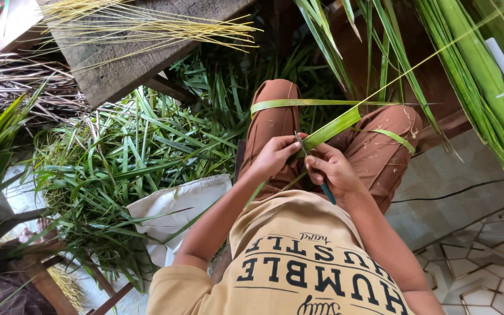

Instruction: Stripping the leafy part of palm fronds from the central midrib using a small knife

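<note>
Leaf litter (118, 169) behind; right hand (332, 169) hides knife (326, 191).

The person wears a tan short-sleeved T-shirt (298, 256) that fills the lower middle of the frame, with dark block lettering and a line of smaller script printed across the chest. The sleeves end above the elbows, leaving both forearms bare. At frame centre are rust-brown trousers (380, 151), creased at the knees and flecked with pale fibre scraps. No rings, watch or gloves show.

No packages, labels, signs or screens.
</note>
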